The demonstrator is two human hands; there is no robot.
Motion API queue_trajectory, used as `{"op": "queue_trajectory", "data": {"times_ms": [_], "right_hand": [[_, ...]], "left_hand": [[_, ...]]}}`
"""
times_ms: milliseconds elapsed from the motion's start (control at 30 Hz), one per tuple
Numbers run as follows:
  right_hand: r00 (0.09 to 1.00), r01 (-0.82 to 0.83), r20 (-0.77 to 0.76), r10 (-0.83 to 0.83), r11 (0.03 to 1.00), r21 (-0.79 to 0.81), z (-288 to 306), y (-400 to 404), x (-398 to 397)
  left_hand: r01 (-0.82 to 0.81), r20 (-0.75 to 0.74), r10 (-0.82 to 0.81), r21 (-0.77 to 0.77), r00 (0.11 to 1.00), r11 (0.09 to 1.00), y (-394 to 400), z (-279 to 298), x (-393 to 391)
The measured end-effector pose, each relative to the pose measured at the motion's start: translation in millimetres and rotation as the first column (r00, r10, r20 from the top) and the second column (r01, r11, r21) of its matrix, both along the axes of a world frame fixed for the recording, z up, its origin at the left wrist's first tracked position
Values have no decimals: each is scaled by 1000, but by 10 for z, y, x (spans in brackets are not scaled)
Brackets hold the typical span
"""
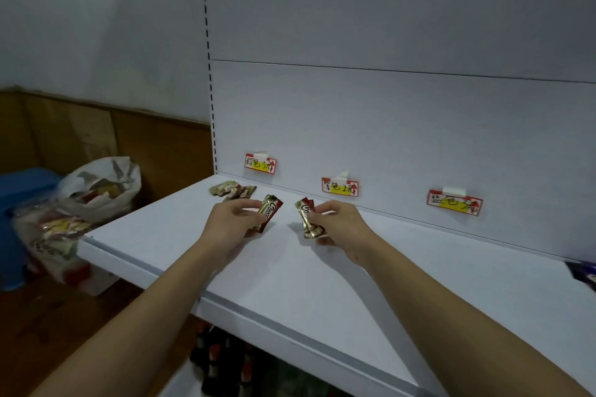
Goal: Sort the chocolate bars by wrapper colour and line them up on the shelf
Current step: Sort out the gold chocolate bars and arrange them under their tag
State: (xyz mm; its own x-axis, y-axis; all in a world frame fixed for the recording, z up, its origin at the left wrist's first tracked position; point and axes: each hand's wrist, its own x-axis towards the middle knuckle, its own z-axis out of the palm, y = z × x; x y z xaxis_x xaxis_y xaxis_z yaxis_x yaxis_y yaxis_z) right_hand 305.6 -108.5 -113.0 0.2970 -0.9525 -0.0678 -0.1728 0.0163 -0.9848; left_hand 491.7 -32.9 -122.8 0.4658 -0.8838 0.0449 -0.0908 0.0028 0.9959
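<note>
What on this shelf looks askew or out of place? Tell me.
The bars under the left label lie in a loose overlapping heap, not a line. Each hand, left and right, holds more bars.

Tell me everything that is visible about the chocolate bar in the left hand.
The chocolate bar in the left hand is a small bar in a shiny foil-like wrapper, gold and dark red, with white lettering that starts "Choc". Its crimped upper end points up and away; the lower end is hidden behind the fingers. It is tilted, held above the white shelf, not lying on it. The left hand pinches it from the left side. It is apart from the similar bar in the right hand.
</note>
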Motion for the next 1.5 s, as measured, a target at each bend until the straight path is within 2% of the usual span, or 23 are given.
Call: {"op": "queue_trajectory", "data": {"times_ms": [267,400,500,567,633,767,833,933,1133,1233,1500], "right_hand": [[998,-64,-19,65,997,35,2,-289,1060],[990,3,-141,-5,1000,-18,-39,-567,1482],[955,55,-282,-96,987,-152,-88,-750,1672],[917,46,-377,-129,974,-223,-128,-826,1737],[888,15,-438,-143,959,-284,-174,-880,1759],[869,-34,-470,-155,928,-370,-183,-862,1671],[877,-60,-463,-130,926,-374,-147,-827,1533],[861,-127,-499,-94,912,-390,-56,-718,1190],[785,-227,-614,-89,879,-419,199,-377,64],[751,-209,-641,-158,864,-458,293,-219,-600],[658,-119,-695,-289,872,-475,321,139,-2473]], "left_hand": [[-119,109,112,64,988,991,-245,-106,957],[-184,201,169,55,965,981,-524,-95,1273],[-192,296,169,48,940,980,-741,-112,1379],[-186,438,143,56,887,981,-862,-156,1435],[-192,600,99,93,794,977,-927,-186,1468],[-257,772,73,119,632,959,-921,-159,1378],[-261,811,67,108,581,959,-895,-85,1221],[-202,830,10,124,557,971,-852,52,866],[-10,766,-133,178,629,984,-687,262,-112],[71,757,-193,191,625,979,-638,312,-746],[265,779,-378,278,501,923,-552,258,-2528]]}}
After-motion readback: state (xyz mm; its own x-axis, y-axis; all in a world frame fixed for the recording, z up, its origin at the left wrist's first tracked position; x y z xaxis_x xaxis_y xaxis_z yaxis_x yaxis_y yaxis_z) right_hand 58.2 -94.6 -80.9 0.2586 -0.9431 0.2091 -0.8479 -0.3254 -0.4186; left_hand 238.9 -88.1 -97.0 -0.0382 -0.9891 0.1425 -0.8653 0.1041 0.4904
